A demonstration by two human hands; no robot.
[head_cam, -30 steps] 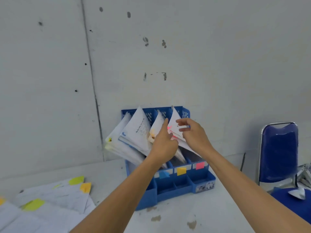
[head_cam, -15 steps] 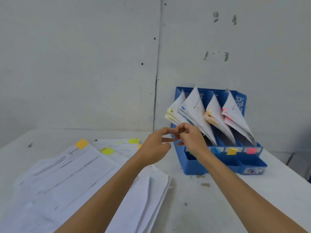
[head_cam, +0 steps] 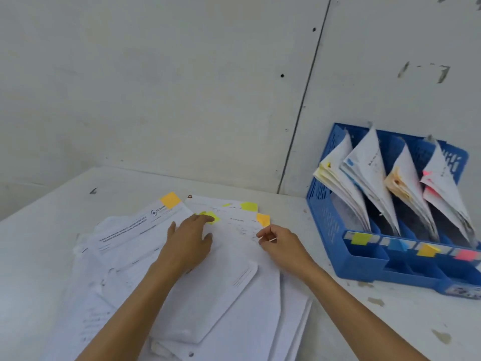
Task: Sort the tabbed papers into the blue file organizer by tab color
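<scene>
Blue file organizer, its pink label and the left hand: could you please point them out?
blue file organizer [head_cam: 325, 222]: head view, left wall.
pink label [head_cam: 467, 255]: head view, its middle.
left hand [head_cam: 188, 243]: head view, its back.

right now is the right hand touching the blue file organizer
Apart. The head view shows the right hand over the loose papers, with bare table between it and the blue file organizer.

Blue file organizer [head_cam: 325, 222] and paper pile [head_cam: 247, 321] partly out of frame; sheet print illegibly blurred.
</scene>
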